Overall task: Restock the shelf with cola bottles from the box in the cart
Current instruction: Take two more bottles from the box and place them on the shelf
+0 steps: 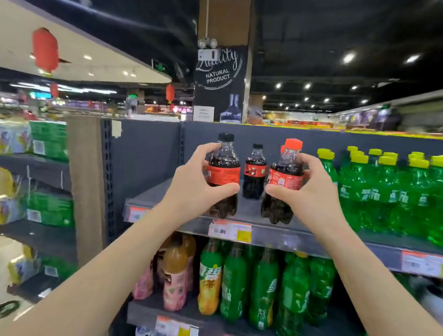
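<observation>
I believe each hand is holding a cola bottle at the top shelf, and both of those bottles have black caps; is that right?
Not quite. The head view shows the left hand holds a black-capped bottle, but the right hand holds a red-capped bottle. Both cola bottles are indeed held at the top shelf.

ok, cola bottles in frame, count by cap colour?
Black-cap bottles: 2, one in left hand, one standing free behind.
Red-cap bottles: 1, in right hand; a red sliver behind it might be another.
Total: 3
</observation>
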### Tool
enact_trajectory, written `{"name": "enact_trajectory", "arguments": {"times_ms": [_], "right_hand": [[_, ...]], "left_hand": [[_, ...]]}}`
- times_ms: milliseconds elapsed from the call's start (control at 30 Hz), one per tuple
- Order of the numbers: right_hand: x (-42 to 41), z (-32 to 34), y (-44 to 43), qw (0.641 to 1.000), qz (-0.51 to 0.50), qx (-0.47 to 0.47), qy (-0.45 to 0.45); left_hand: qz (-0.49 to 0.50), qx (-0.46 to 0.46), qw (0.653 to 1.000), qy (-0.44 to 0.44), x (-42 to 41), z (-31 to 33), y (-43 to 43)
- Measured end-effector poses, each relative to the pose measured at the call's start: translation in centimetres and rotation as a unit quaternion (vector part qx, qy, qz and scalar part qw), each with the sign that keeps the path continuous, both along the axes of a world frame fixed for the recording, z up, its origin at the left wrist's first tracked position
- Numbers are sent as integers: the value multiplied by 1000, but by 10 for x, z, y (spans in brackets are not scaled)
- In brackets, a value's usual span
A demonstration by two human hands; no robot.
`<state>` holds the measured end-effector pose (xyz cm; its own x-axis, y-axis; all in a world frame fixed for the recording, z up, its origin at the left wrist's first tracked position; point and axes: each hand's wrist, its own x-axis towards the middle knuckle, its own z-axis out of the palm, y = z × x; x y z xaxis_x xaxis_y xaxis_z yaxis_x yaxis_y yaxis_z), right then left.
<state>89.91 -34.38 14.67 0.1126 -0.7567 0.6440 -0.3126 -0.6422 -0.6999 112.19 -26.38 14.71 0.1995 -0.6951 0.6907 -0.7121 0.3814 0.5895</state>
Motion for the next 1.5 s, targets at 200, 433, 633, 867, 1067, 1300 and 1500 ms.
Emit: {"name": "enact_trajectory", "arguments": {"times_ms": [200,433,633,867,1067,1300,1500], "right_hand": [[31,-4,-25,995,-97,8,23],[45,-16,-46,984,-172,23,46],[53,-22,-49,977,-206,27,48],[66,-24,-57,948,-299,36,105],[70,-16,-62,920,-348,55,170],[68,-25,-60,909,-359,28,212],[60,-25,-54,918,-332,33,217]], "left_hand": [[-73,4,997,0,27,6,-44],[-117,8,993,3,37,-5,-68],[-117,16,993,21,32,-10,-79],[-124,14,992,14,20,-7,-88],[-122,19,992,13,9,-7,-99],[-125,36,992,5,1,-8,-116],[-128,43,991,0,-9,-12,-131]]}}
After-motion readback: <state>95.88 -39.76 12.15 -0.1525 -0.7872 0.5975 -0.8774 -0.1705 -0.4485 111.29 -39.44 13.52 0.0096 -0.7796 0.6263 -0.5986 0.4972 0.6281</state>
